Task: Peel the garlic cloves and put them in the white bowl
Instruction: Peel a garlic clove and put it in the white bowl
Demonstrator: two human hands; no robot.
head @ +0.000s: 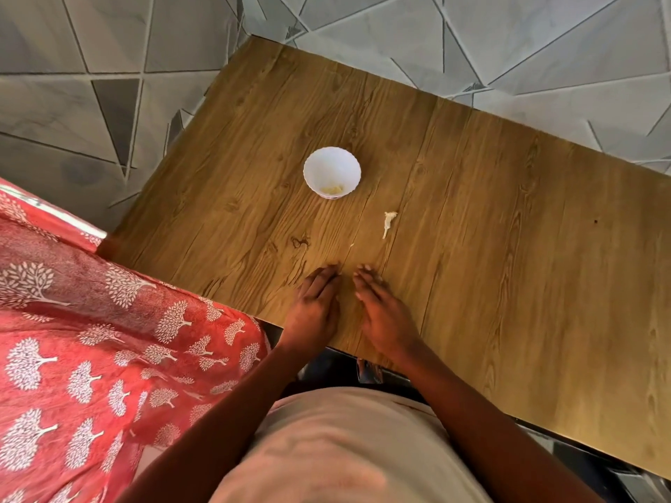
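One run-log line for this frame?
left hand flat on table | right hand flat | white bowl holds garlic | peel scrap on table

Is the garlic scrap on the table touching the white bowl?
Apart. The head view shows bare wooden table between the garlic scrap and the white bowl.

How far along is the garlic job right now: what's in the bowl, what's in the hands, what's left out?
Looks close to finished. Done: the white bowl holds pale peeled garlic at its bottom. In hand: nothing; the left hand and right hand rest flat on the wooden table. Left: only a papery scrap of stem or skin lies beside the bowl; no unpeeled cloves are visible.
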